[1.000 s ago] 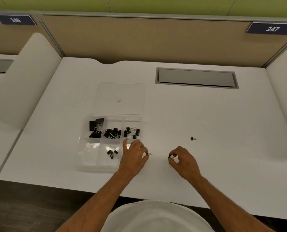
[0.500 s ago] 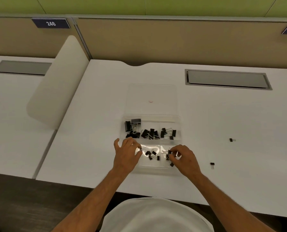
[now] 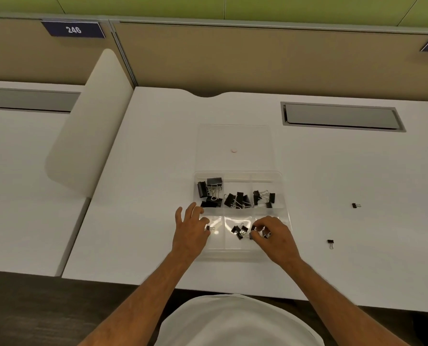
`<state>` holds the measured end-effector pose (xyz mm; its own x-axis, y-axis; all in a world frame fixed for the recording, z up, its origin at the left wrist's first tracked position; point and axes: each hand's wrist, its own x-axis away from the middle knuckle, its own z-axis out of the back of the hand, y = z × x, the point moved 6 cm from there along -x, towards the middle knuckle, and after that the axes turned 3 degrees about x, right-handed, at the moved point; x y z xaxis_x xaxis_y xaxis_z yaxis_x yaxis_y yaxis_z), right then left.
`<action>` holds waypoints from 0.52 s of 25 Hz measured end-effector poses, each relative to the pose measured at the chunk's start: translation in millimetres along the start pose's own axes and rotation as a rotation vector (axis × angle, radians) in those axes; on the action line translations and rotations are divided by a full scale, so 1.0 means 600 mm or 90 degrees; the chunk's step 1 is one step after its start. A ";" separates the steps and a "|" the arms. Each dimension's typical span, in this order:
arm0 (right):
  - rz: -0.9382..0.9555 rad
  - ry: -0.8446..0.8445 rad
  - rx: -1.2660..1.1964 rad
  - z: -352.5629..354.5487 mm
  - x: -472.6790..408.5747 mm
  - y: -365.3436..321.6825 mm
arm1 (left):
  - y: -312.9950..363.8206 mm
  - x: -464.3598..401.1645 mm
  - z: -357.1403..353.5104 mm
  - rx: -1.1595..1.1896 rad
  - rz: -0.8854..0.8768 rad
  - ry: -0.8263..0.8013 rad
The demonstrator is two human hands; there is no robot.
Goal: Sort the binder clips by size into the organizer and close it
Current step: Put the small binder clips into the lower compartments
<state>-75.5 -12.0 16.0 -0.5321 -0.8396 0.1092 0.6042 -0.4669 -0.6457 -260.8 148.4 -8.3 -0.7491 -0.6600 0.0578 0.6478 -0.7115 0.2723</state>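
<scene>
1. Left hand (image 3: 191,232) pinching a tiny clip (image 3: 208,228) over organizer (image 3: 242,255), near surface's front edge.
2. Right hand (image 3: 274,236) closed on another clip (image 3: 252,236).
3. Light, stiff, likely slippery: best pinched by the black body.
</scene>
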 end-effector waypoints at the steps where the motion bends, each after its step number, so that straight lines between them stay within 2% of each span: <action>1: 0.007 0.003 0.004 -0.003 -0.002 -0.008 | -0.001 0.001 0.002 0.015 -0.007 0.010; 9: 0.213 -0.072 0.124 -0.103 -0.060 -0.115 | -0.033 0.040 0.037 0.163 0.019 0.071; 13: 0.230 -0.087 0.266 -0.143 -0.072 -0.124 | -0.044 0.054 0.045 0.171 0.039 0.075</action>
<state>-148.6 83.0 -5.7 -0.1837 -0.9816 0.0523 0.9318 -0.1908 -0.3089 -306.0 152.5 12.2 -0.6779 -0.7347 -0.0255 0.6202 -0.5902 0.5167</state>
